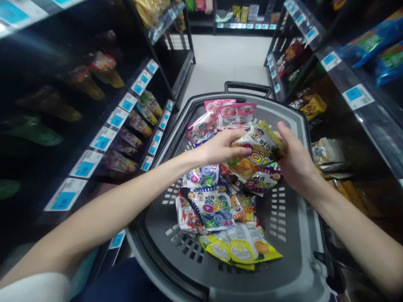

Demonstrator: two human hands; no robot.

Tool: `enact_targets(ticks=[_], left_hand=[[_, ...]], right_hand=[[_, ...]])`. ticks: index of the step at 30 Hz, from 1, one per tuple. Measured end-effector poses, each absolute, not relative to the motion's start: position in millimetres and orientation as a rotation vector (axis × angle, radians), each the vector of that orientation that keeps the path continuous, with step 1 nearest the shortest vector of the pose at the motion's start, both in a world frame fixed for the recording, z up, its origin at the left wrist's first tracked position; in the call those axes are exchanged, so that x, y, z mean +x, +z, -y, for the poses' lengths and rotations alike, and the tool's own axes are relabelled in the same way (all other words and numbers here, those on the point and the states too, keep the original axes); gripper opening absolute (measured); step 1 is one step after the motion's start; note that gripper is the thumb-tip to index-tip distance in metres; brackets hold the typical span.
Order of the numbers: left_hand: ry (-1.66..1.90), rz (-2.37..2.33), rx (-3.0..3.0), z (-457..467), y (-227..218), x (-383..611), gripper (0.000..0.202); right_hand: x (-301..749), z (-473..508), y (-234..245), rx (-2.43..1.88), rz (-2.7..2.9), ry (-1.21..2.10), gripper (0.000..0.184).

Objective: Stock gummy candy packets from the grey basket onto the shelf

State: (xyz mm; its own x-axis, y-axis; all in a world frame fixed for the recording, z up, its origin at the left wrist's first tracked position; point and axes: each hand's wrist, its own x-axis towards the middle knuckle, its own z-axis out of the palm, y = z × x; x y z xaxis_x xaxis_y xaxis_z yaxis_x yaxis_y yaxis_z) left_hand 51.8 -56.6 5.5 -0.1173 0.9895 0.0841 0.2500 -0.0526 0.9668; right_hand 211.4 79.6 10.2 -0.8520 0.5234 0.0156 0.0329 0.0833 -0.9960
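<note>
Pale floor tiles (220,58) ran away beyond the far end of a grey basket (294,239), in an aisle between dark shelves: one bank, the left shelves (185,69), stood to the basket's left, and the other, the right shelves (373,113), to its right. Blue-and-white price labels (102,142) lined the shelf edges. One black handle (248,86) stood at the basket's far rim.

At the basket's far end lay at least two pink packets (237,112); left of its middle, two blueberry packets (217,212) showed; at its near end were two yellow packets (241,245), with another yellow edge beneath. The other packets overlapped too much to count.

One yellow-green packet (260,147) was held over the basket, right of its middle. The left hand (220,147) pinched its left side, thumb and forefinger slightly parted. The right hand (294,157) was against its right edge, thumb raised; its other fingers were mostly hidden, so how tightly they closed could not be told.
</note>
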Motion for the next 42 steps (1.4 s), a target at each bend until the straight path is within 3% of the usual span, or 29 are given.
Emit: enact_targets(ticks=[3,6,12,26,42], left_hand=[[1.395,-1.369,1.079,56.7,-2.7,60.1,0.022],[1.455,-1.22,0.889,57.7,-10.6,73.3,0.026],[1.298,-1.17,0.861,59.8,-24.1,91.4,0.072],[1.264,-1.146,1.04,57.1,-17.2,85.8,0.052],[1.226,-1.217,1.017,57.9,-14.5,81.7,0.056]], right_hand=[[212.3,-76.6,12.5,-0.51,1.875,1.953,0.045],[213.8,-75.7,10.7,-0.537,1.826,1.834,0.038],[216.2,-80.5,2.7,-0.659,1.664,1.774,0.036],[216.6,-77.4,7.5,-0.769,1.54,1.867,0.045],[216.5,-77.0,8.3,-0.79,1.552,1.864,0.048]])
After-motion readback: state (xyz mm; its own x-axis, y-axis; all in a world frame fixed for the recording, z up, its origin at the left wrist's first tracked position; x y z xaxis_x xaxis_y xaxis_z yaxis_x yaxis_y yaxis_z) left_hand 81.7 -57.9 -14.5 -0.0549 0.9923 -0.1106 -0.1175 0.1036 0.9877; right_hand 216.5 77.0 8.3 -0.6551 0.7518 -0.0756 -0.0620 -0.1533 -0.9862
